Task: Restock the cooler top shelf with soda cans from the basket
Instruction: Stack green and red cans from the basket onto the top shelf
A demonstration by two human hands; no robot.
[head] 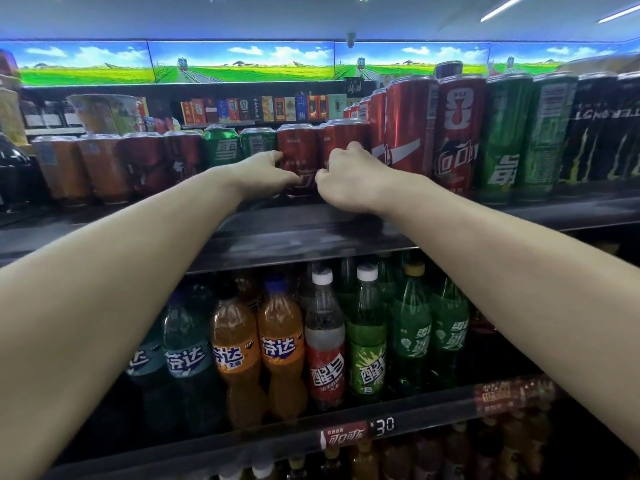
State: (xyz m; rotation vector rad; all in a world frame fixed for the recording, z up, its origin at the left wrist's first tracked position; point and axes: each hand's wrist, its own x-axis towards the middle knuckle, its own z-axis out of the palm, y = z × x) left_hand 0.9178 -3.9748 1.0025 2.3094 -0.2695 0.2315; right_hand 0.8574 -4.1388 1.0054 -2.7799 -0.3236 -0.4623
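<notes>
Both arms reach up to the cooler's top shelf. My left hand wraps around the left side of a red cola can that stands on the shelf. My right hand grips a second red cola can right beside it, fingers curled around its lower half. The two cans stand upright and touch each other. The basket is out of view.
Left of the held cans stand green cans, dark red cans and orange cans. Taller red cans, green cans and black cans crowd the right. Soda bottles fill the shelf below.
</notes>
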